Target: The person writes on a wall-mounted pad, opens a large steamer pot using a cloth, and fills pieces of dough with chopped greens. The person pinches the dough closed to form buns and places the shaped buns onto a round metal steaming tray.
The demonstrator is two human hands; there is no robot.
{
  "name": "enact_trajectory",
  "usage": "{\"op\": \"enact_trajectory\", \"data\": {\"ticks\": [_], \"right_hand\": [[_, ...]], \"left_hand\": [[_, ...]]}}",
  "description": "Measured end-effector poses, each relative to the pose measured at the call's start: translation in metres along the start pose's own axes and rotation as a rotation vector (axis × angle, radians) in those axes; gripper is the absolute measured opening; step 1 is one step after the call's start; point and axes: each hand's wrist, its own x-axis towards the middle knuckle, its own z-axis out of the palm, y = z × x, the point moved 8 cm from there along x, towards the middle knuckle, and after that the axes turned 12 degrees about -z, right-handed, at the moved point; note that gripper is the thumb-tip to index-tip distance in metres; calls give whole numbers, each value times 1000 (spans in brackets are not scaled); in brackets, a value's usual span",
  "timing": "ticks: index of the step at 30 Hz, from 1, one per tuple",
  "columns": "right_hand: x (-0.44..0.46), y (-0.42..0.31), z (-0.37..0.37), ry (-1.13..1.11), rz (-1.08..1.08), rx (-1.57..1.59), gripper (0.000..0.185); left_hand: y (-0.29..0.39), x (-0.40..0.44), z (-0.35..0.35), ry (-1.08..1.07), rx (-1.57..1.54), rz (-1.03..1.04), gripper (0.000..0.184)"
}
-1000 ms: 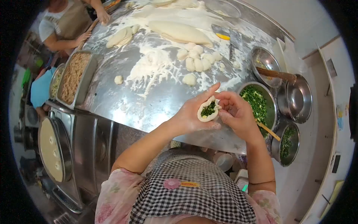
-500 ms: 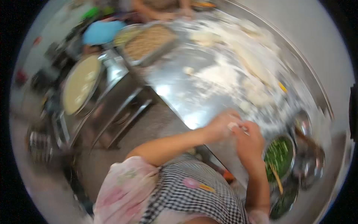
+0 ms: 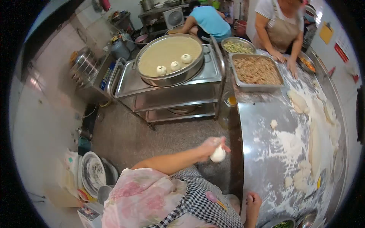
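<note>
A white dough bun [image 3: 218,154] is gripped in my left hand [image 3: 213,147], which reaches out over the floor to the left of the steel table [image 3: 254,125]. Fingers curl over the top of the bun. Close to the table's near left edge is my right hand [image 3: 253,203], its fingers curled closed with nothing visible in them. Beyond my left hand, a large round steamer tray [image 3: 171,80] stands on a steel trolley [image 3: 127,86]. Three pleated buns [image 3: 175,66] rest along the near side of its pale cloth lining [image 3: 167,49].
A tray of meat filling [image 3: 256,72] and a bowl of chopped vegetables [image 3: 238,46] sit at the table's far end. Flour, a long dough roll [image 3: 315,148] and dough pieces [image 3: 302,178] cover its right side. Two co-workers [image 3: 279,26] [image 3: 211,21] are farther back.
My view has turned left toward the trolley. My hands, together over the table before, are now apart; the left has swung out with the bun, while the right stays by the table edge.
</note>
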Motion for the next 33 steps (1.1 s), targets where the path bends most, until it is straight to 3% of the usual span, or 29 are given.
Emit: {"op": "enact_trajectory", "data": {"ticks": [4, 5, 6, 8, 10, 11, 12, 13, 15, 16, 17, 18, 19, 21, 22, 24, 25, 29, 31, 32, 33], "right_hand": [[52, -15, 54, -32, 50, 71, 12], [74, -68, 62, -41, 140, 159, 13], [93, -90, 73, -53, 180, 180, 13], [126, -116, 96, -73, 257, 227, 14], [155, -127, 113, -161, 36, -17, 14], [166, -134, 121, -199, -75, -131, 15], [177, -141, 127, -225, -5, -143, 16], [189, -152, 130, -249, 71, -156, 17], [199, -153, 138, -266, 138, -157, 19], [207, -164, 145, -259, -25, -192, 17], [212, -179, 145, -225, -162, -249, 16], [211, -176, 149, -227, -46, -216, 16], [208, -168, 152, -245, -16, -169, 15], [203, -169, 150, -244, -42, -169, 16], [202, -173, 146, -249, -15, -194, 19], [189, -164, 131, -127, 45, -200, 13], [184, -156, 121, -101, 104, -177, 11], [146, -140, 89, 123, 189, -89, 13], [119, -126, 72, 213, 169, -93, 17], [104, -120, 63, 248, 150, -124, 19], [89, -115, 56, 285, 131, -156, 21]], "left_hand": [[90, -11, -146, 338, -519, 150, 40], [122, -31, -175, 369, -704, 246, 40], [149, -34, -215, 263, -805, 348, 39], [207, -61, -289, 601, -671, 500, 35], [252, -71, -365, 803, -389, 629, 31], [276, -77, -395, 896, -266, 807, 33], [298, -93, -403, 1113, -81, 728, 34], [314, -92, -426, 1206, 133, 831, 32], [327, -80, -463, 1400, 511, 789, 31], [323, -62, -456, 1632, 1424, 891, 31], [315, -50, -482, 1204, 586, 520, 35], [296, -22, -528, 1349, 1318, 488, 39], [303, -27, -529, 1339, 1237, 521, 42], [325, -53, -483, 1274, 589, 671, 48], [330, -66, -459, 1264, 423, 716, 51], [352, -75, -428, 1429, 872, 923, 44], [358, -70, -387, 1298, 778, 1036, 39], [343, 15, -258, 793, 837, 1031, 34], [303, 69, -158, 448, 816, 940, 30], [281, 67, -84, 397, 1025, 931, 26], [247, 93, -39, 135, 869, 784, 25]]}}
